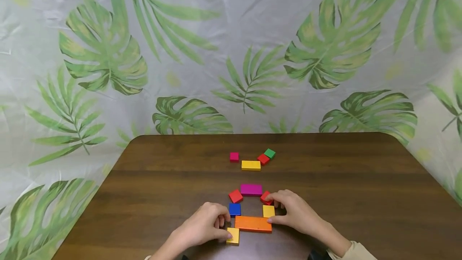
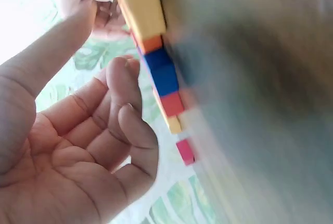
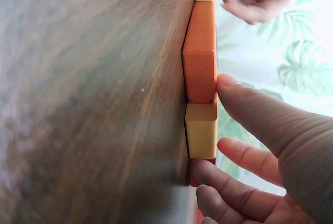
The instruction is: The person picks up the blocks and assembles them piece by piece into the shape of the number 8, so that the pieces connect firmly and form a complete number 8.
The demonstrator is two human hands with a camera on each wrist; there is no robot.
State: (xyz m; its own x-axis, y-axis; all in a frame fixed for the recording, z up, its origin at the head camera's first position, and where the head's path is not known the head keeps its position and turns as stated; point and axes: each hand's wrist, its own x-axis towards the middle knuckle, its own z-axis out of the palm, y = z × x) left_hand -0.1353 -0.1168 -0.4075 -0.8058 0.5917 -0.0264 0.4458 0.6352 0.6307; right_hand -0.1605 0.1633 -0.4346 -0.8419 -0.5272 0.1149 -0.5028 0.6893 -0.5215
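My left hand (image 1: 206, 224) is at the front left, its thumb tip over a small yellow block (image 1: 235, 234) and its fingers loosely bent. The left wrist view shows an open space between thumb and fingers. My right hand (image 1: 295, 212) reaches in from the right. Its thumb rests at the right end of a long orange block (image 1: 252, 223), and a fingertip touches a red block (image 1: 264, 197). Between those two lies a second yellow block (image 3: 201, 130). A blue block (image 1: 235, 209), another red block (image 1: 236, 196) and a magenta block (image 1: 251, 189) complete a ring-like outline.
Farther back on the brown wooden table (image 1: 162, 179) lie a long yellow block (image 1: 250, 165), a pink block (image 1: 234, 157), a red block (image 1: 263, 159) and a green block (image 1: 269, 153). A leaf-patterned cloth (image 1: 252, 19) hangs behind the table's far edge.
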